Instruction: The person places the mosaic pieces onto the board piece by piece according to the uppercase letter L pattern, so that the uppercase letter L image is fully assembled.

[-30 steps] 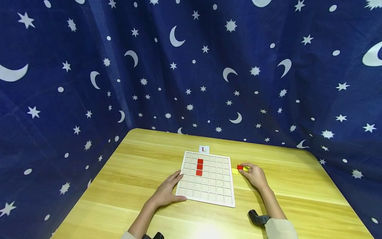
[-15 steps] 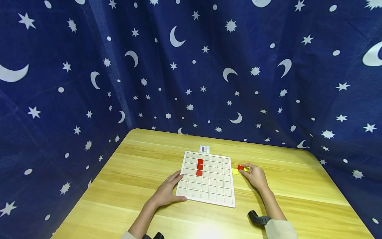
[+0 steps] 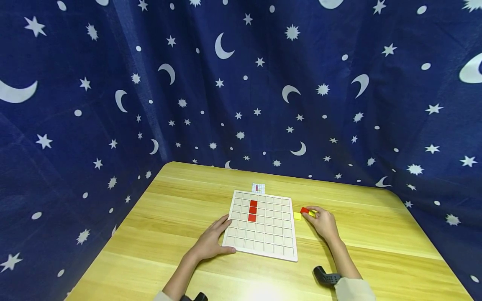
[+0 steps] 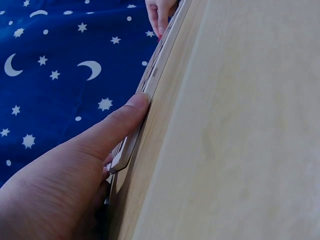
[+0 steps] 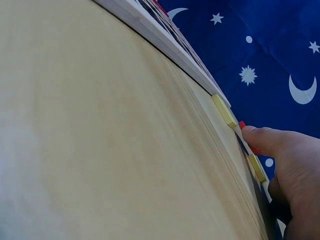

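In the head view a pale grid board (image 3: 263,246) lies on the table, with a column of red tiles (image 3: 253,210) in its upper left cells. My left hand (image 3: 208,242) rests at the board's near left corner, its fairly straight fingers along the left edge and thumb on the near edge. Beyond the board's right edge my right hand (image 3: 324,223) pinches a red tile (image 3: 303,210) between thumb and fingers. That tile is slightly tilted. One yellow tile (image 3: 297,216) lies between it and the board; another yellow tile (image 5: 257,168) is beneath the right hand, partly hidden.
A small printed card (image 3: 258,188) with a grid pattern lies just behind the board. The wooden table (image 3: 180,192) ends at a dark blue curtain (image 3: 263,104) with moons and stars. Black devices (image 3: 325,276) are strapped on both wrists.
The red tile in my right fingers has tilted a little more. My left hand and the board keep their places.
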`<action>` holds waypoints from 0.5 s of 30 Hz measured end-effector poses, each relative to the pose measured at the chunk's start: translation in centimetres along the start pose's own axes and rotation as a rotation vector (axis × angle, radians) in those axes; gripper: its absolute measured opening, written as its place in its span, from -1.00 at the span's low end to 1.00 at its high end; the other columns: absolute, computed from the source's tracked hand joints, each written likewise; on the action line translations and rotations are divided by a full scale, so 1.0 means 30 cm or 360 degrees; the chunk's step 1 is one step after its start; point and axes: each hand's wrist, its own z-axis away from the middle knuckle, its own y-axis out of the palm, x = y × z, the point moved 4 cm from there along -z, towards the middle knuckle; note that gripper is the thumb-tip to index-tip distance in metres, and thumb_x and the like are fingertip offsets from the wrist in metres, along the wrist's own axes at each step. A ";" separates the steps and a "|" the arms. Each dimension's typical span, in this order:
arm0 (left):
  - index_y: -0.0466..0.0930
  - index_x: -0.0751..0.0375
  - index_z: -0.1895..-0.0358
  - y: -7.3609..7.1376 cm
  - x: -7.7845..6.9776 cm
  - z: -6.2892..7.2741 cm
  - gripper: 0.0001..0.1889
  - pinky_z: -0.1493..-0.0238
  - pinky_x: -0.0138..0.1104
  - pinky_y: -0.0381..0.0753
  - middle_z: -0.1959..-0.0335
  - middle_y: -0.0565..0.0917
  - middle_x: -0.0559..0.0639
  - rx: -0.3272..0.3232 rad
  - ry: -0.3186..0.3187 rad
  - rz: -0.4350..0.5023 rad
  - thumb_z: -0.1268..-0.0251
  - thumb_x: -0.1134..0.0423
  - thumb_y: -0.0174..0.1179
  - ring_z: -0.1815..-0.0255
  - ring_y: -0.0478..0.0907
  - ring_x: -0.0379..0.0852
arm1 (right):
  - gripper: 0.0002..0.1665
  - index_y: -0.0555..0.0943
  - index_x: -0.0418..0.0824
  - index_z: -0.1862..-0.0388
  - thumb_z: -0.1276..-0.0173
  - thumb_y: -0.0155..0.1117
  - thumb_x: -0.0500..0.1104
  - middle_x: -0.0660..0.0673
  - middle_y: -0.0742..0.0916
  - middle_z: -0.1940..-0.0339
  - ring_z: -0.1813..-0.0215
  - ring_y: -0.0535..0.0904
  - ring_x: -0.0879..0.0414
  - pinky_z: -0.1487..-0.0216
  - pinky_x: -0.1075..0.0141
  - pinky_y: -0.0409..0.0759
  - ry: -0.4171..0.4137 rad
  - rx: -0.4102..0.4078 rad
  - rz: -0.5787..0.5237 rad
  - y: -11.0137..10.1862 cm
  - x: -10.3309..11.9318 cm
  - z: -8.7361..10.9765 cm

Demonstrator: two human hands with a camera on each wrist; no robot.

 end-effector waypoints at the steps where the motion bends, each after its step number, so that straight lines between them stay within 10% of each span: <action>1: 0.15 0.13 -0.40 0.001 0.000 0.000 0.04 -0.24 0.07 0.18 -0.46 0.03 0.01 0.0001 0.0000 0.0003 0.15 -0.39 0.22 -0.41 -0.01 0.12 | -0.58 0.65 -0.27 0.14 -0.15 0.37 0.00 0.09 0.25 0.84 0.74 0.07 0.25 0.68 0.36 0.09 -0.0003 -0.0007 -0.0005 -0.001 0.001 0.001; 15: 0.14 0.11 -0.41 0.002 0.004 -0.003 0.04 -0.24 0.08 0.18 -0.46 0.02 0.01 0.0006 0.0000 0.0000 0.15 -0.41 0.20 -0.41 -0.01 0.13 | -0.62 0.65 -0.21 0.14 -0.15 0.37 0.00 0.10 0.22 0.85 0.75 0.03 0.26 0.70 0.37 0.10 -0.0016 -0.0109 -0.0095 -0.025 0.043 0.011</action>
